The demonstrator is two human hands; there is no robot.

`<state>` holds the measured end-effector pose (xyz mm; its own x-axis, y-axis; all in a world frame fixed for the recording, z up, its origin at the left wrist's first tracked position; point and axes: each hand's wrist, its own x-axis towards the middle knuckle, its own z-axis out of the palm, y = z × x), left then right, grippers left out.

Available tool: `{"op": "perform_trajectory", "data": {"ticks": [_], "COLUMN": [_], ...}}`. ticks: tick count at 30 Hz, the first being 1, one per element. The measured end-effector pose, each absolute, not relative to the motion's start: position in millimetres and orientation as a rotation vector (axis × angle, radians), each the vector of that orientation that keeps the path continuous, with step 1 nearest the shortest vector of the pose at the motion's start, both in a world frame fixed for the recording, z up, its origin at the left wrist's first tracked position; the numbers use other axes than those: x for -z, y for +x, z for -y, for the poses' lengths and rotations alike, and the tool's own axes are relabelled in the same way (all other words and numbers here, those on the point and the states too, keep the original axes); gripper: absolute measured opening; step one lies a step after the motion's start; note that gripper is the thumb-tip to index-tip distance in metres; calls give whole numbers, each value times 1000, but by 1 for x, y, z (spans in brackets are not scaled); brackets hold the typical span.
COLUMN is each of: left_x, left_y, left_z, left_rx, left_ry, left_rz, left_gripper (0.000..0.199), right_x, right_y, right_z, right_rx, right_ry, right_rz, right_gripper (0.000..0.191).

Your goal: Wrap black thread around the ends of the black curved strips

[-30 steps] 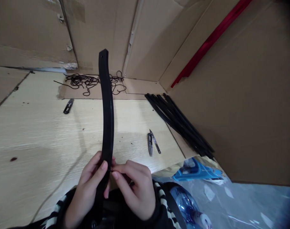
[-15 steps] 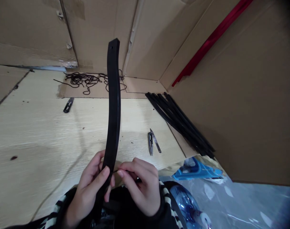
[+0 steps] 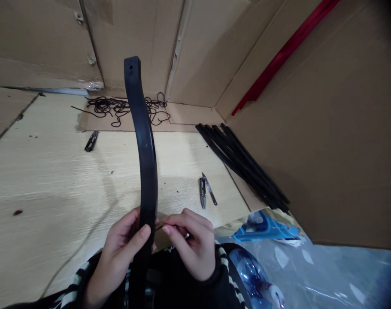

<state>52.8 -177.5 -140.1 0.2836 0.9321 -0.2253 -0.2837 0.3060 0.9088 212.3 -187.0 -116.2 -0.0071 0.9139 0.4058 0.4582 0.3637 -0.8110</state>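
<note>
A long, curved black strip (image 3: 147, 159) with a small hole near its top end rises upright over the table. My left hand (image 3: 122, 249) is closed around its lower part, thumb across the front face. Beside the strip's right edge, my right hand (image 3: 192, 244) pinches a thin dark cord (image 3: 159, 227) between thumb and forefinger; the cord runs to the strip's edge, and where it goes behind is hidden. The strip's lower end drops in front of my dark clothing.
Thread snips (image 3: 203, 193) and a slim metal blade (image 3: 210, 189) lie right of centre, with more snips (image 3: 91, 141) at left. Tangled dark cord (image 3: 108, 105) lies at the back. Several black strips (image 3: 243, 165) rest by the cardboard wall (image 3: 327, 141). A bottle (image 3: 250, 270) stands below right.
The strip's upper end has swung left and its face has turned more toward me. Both hands keep their hold, and the right hand has shifted up slightly.
</note>
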Motion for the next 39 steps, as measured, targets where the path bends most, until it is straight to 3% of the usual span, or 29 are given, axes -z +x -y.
{"op": "perform_trajectory", "data": {"ticks": [16, 34, 39], "left_x": [140, 145, 147], "left_y": [50, 53, 50], "left_z": [176, 175, 177], "left_rx": [-900, -998, -1021], "left_ry": [881, 885, 918], "left_rz": [-878, -902, -914], "left_gripper": [22, 21, 17], "right_x": [126, 134, 136], "right_y": [207, 202, 199], "right_z": [181, 188, 184], "right_rx": [-720, -915, -1011], "right_ry": [-1230, -1235, -1178], "right_rz": [1482, 1241, 1189], "right_gripper": [19, 3, 7]}}
